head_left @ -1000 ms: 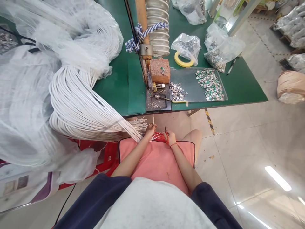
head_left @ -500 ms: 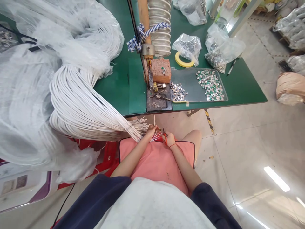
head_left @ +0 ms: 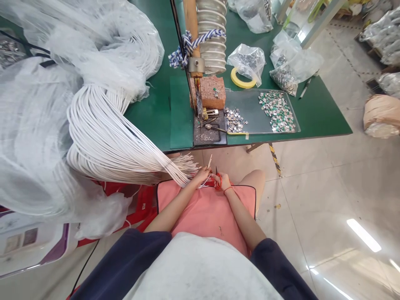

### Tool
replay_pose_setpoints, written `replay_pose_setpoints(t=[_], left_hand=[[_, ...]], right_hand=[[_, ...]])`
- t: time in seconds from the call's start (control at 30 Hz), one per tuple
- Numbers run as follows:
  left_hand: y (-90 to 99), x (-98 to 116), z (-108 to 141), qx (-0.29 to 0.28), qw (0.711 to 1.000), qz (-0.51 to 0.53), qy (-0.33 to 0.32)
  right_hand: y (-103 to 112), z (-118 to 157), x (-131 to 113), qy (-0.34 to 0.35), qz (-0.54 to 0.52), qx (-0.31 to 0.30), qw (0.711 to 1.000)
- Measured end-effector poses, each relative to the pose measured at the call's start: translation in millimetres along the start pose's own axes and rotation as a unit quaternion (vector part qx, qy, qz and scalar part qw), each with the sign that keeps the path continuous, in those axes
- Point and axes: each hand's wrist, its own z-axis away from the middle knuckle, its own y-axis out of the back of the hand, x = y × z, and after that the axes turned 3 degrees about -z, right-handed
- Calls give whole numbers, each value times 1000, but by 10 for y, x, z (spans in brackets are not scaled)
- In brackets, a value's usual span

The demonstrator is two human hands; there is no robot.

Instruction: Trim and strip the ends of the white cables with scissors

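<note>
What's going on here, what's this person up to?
A person in a pink apron grips the ends of a big bundle of white cables in the left hand, while the right hand holds red-handled scissors. Nearby, a green workbench carries a metal tray of small metal parts.

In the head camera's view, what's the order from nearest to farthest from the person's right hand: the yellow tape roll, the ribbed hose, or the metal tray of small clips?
Starting from the right hand:
1. Metal tray, at the near edge of the green bench.
2. Yellow tape roll, just behind the tray.
3. Ribbed hose, farther back, left of the tape.
</note>
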Motion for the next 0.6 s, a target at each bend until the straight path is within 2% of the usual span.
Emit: replay_pose_setpoints(t=[0.23, 0.4, 0.6], left_hand=[[-47, -11, 8, -20, 999, -42, -25], [-47, 3, 6, -24, 998, -60, -14], [-58, 12, 33, -55, 993, -101, 3]], right_hand=[[11, -35, 52, 21, 20, 9, 1000], [19, -56, 53, 38, 54, 55, 996], [44, -18, 23, 60, 71, 98, 991]])
